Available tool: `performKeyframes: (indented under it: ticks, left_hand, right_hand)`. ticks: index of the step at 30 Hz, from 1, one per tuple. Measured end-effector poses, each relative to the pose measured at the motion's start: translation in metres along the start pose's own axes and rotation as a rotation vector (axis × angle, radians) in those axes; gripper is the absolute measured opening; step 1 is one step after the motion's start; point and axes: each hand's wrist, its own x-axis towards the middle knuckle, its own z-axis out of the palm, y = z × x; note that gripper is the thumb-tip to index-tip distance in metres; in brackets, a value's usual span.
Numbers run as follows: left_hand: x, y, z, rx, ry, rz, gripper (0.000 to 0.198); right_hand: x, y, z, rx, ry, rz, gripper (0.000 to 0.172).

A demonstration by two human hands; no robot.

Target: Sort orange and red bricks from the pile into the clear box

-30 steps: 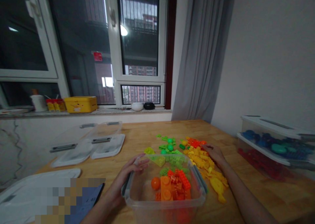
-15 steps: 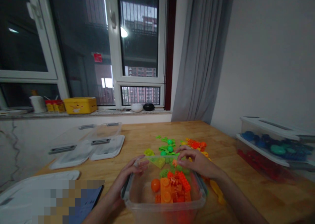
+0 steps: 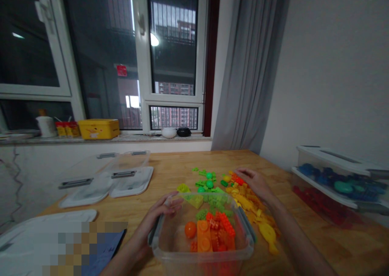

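A clear plastic box (image 3: pixel 179 254) stands at the near edge, holding an orange ball (image 3: pixel 190 230), a large orange block (image 3: pixel 204 236) and smaller orange pieces. My left hand (image 3: pixel 165 207) grips its left rim, fingers over the edge. Beyond the box, my right hand (image 3: pixel 251 179) reaches onto the red-orange pieces (image 3: pixel 238 179); its fingers are bent, and whether they hold a piece is hidden. Yellow pieces (image 3: pixel 267 233) run along the box's right side. Green pieces (image 3: pixel 209 183) lie behind it, some seen through its clear wall.
Two stacked boxes (image 3: pixel 331 175) with blue and red pieces stand on the right. At the left lie white lids (image 3: pixel 133 183), open clear boxes and a dark-edged tablet-like object (image 3: pixel 106 243). A yellow box (image 3: pixel 99 129) sits on the windowsill.
My right hand has moved from above the box, where it was with an orange piece, away to the right and back onto the red-orange pieces. My left hand stays on the rim.
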Motion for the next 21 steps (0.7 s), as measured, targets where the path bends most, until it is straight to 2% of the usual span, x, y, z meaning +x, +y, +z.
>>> performKeyframes:
  ticks: [3, 6, 11, 21]
  left_hand:
    - [-0.001, 0.002, 0.002, 0.003, 0.013, 0.008, 0.062]
    - [0.000, 0.002, 0.000, 0.019, 0.005, 0.002, 0.061]
    - [0.001, 0.000, -0.002, 0.014, 0.020, 0.002, 0.061]
    - [0.001, -0.001, -0.004, 0.030, -0.002, 0.015, 0.063]
  right_hand:
    - [0.029, 0.051, -0.027, -0.081, 0.365, 0.178, 0.034]
    - [0.032, 0.094, -0.045, -0.148, 0.464, 0.261, 0.029]
    - [0.010, 0.134, -0.054, -0.231, 0.377, 0.361, 0.022]
    - [0.014, 0.151, -0.058, -0.288, 0.176, 0.425, 0.025]
